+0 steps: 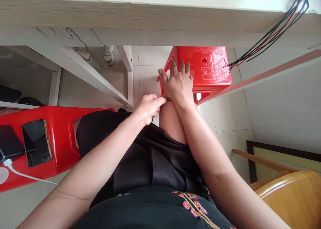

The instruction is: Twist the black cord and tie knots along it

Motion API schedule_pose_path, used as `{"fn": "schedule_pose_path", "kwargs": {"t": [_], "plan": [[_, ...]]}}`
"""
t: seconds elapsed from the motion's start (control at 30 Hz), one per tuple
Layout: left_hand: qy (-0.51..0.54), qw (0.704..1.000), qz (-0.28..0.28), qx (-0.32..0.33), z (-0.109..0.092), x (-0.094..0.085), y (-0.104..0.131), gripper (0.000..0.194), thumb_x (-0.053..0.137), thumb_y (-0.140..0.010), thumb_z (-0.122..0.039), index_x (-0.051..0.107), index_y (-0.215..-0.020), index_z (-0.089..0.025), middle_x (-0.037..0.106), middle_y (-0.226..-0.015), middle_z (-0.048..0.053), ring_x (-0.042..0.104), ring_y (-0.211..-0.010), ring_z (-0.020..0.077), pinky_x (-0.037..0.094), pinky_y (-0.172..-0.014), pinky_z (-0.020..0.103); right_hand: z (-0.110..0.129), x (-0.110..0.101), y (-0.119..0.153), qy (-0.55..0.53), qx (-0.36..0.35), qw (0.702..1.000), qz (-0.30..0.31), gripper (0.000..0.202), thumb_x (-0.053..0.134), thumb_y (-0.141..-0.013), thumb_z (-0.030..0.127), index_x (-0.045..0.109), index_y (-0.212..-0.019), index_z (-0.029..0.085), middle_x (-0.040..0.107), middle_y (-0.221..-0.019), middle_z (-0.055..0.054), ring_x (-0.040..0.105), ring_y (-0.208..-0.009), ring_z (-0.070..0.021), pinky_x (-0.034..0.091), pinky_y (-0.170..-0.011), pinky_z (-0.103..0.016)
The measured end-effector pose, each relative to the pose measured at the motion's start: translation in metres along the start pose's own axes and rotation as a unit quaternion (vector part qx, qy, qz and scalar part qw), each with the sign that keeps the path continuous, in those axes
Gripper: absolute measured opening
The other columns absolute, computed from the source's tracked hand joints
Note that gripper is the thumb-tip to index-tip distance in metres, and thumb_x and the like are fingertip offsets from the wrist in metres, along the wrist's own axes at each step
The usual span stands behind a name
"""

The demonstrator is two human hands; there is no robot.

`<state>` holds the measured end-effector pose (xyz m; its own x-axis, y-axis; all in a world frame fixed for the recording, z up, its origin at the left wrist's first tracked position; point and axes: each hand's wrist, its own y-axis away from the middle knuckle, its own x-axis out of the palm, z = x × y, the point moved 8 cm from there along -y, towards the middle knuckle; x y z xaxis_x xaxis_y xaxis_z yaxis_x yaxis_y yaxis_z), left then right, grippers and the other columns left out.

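My left hand (150,108) is closed in a pinch, with a thin black wire (169,99) at its fingertips. That wire crosses my bare knee (170,118) and passes under the right wrist; the rest of it is hidden. Palm down, my right hand (178,84) lies over the knee with its fingers spread toward a red plastic stool (210,60). Whether its palm presses on anything cannot be seen. A bundle of black and red wires (278,28) hangs from the table edge, its lower ends over the stool's right side.
The white table (150,16) spans the top, its legs and braces below. At left, another red stool (62,138) bears a phone (37,142), a black object (10,142) and a white cable (27,177). A wooden chair (293,199) stands lower right. Another person's shoes (108,54) show beneath the table.
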<state>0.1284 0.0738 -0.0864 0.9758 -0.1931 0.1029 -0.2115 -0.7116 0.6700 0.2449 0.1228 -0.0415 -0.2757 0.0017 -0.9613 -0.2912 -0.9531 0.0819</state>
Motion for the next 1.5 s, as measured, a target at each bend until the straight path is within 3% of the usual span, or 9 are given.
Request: {"fn": "schedule_pose_path", "kwargs": {"t": [0.2, 0.4, 0.67, 0.87, 1.3, 1.5], "plan": [[-0.002, 1.000, -0.003, 0.001, -0.001, 0.000, -0.003, 0.017, 0.063, -0.067, -0.009, 0.050, -0.058, -0.016, 0.033, -0.048, -0.008, 0.026, -0.040, 0.0031, 0.012, -0.036, 0.016, 0.002, 0.001, -0.003, 0.009, -0.005, 1.000, 0.004, 0.068, 0.026, -0.101, 0.055, 0.032, -0.151, 0.009, 0.034, -0.154, -0.024, 0.023, -0.145, -0.0413, 0.038, -0.104, -0.057], [0.000, 1.000, -0.002, 0.006, -0.002, 0.000, -0.005, 0.016, 0.063, -0.066, -0.009, 0.051, -0.058, -0.016, 0.035, -0.048, -0.008, 0.027, -0.040, 0.0033, 0.013, -0.036, 0.015, 0.002, 0.000, -0.006, 0.026, -0.012, 1.000, -0.003, 0.072, 0.013, -0.101, 0.057, 0.036, -0.147, 0.006, 0.047, -0.141, -0.025, 0.037, -0.136, -0.0415, 0.045, -0.094, -0.053], [-0.002, 1.000, 0.000, 0.015, -0.004, 0.002, -0.006, 0.014, 0.062, -0.067, -0.009, 0.053, -0.059, -0.016, 0.035, -0.048, -0.008, 0.028, -0.040, 0.0030, 0.014, -0.035, 0.015, 0.002, -0.001, -0.007, 0.034, -0.003, 0.999, 0.005, 0.065, 0.023, -0.102, 0.054, 0.045, -0.139, 0.005, 0.060, -0.123, -0.022, 0.051, -0.119, -0.0379, 0.046, -0.089, -0.047], [0.002, 1.000, 0.000, 0.012, -0.005, 0.002, -0.007, 0.014, 0.064, -0.066, -0.010, 0.053, -0.059, -0.016, 0.036, -0.049, -0.008, 0.029, -0.040, 0.0029, 0.014, -0.035, 0.015, 0.002, -0.001, -0.007, 0.039, 0.007, 0.999, 0.020, 0.064, 0.023, -0.101, 0.057, 0.051, -0.129, 0.007, 0.064, -0.116, -0.021, 0.055, -0.113, -0.0367, 0.045, -0.087, -0.044], [0.011, 1.000, 0.008, 0.009, -0.003, 0.001, -0.009, 0.014, 0.064, -0.064, -0.013, 0.052, -0.059, -0.016, 0.034, -0.049, -0.008, 0.027, -0.041, 0.0031, 0.013, -0.036, 0.015, 0.003, 0.001, -0.009, 0.049, 0.003, 0.999, 0.018, 0.062, 0.025, -0.101, 0.055, 0.048, -0.132, 0.007, 0.066, -0.112, -0.020, 0.059, -0.109, -0.0360, 0.047, -0.085, -0.043], [0.013, 1.000, 0.009, 0.004, -0.005, 0.003, -0.008, 0.017, 0.065, -0.064, -0.012, 0.050, -0.058, -0.016, 0.036, -0.051, -0.007, 0.029, -0.041, 0.0028, 0.012, -0.037, 0.016, 0.002, 0.000, -0.011, 0.039, 0.002, 0.999, 0.028, 0.062, 0.023, -0.101, 0.055, 0.053, -0.126, 0.008, 0.067, -0.110, -0.021, 0.060, -0.107, -0.0359, 0.047, -0.083, -0.043]]}}
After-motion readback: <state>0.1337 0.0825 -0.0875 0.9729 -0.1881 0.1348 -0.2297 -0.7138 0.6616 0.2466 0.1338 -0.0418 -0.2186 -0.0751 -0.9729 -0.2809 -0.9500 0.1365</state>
